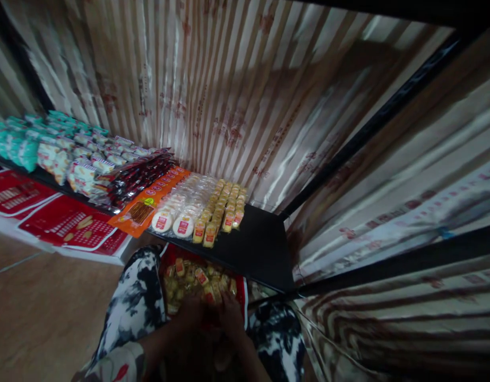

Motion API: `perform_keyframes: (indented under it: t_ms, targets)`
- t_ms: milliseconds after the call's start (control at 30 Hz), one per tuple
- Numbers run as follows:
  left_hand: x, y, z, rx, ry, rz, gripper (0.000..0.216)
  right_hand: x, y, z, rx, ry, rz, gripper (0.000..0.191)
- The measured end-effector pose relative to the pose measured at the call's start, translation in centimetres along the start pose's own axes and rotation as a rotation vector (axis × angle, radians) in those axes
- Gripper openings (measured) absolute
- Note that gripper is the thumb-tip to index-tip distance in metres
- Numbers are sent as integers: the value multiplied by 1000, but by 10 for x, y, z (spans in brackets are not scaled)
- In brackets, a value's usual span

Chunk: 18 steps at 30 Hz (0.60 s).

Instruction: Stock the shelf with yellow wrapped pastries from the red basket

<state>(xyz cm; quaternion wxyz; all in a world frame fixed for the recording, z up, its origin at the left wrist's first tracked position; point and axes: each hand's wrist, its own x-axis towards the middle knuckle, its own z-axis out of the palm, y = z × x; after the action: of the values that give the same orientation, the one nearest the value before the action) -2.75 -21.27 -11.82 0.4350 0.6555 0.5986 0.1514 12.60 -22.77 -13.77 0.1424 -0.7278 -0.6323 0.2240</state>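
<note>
Both my hands reach down into a red box (241,295) full of small yellow snack packets (197,278), which sits between my knees under the black shelf (264,241). My left hand (191,313) and my right hand (231,316) lie close together among the packets, fingers curled; the dim light hides what they hold. On the shelf above, more yellow packets (224,204) stand in neat rows beside round white cakes (177,212).
Farther left on the shelf lie an orange packet (143,209), dark red packets (137,178), white packets (81,170) and teal packets (17,143). Red cartons (69,225) sit below on the brown floor (37,307). Striped foil panels (229,95) line the back and right side.
</note>
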Motion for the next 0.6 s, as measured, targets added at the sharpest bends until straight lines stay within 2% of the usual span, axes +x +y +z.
perform_keyframes:
  t_ms: [200, 333, 467, 600]
  targets:
    - [2, -4, 1, 102, -48, 40, 37, -6, -7, 2, -73, 0, -1, 38]
    - [5, -4, 4, 117, -25, -9, 38, -5, -15, 6, -102, 40, -40, 34]
    - [6, -6, 6, 66, -24, -4, 42, -4, -23, 5, -161, 25, -42, 28]
    - [2, -9, 5, -56, 53, 55, 36, 1, -33, -1, -177, 38, -15, 28]
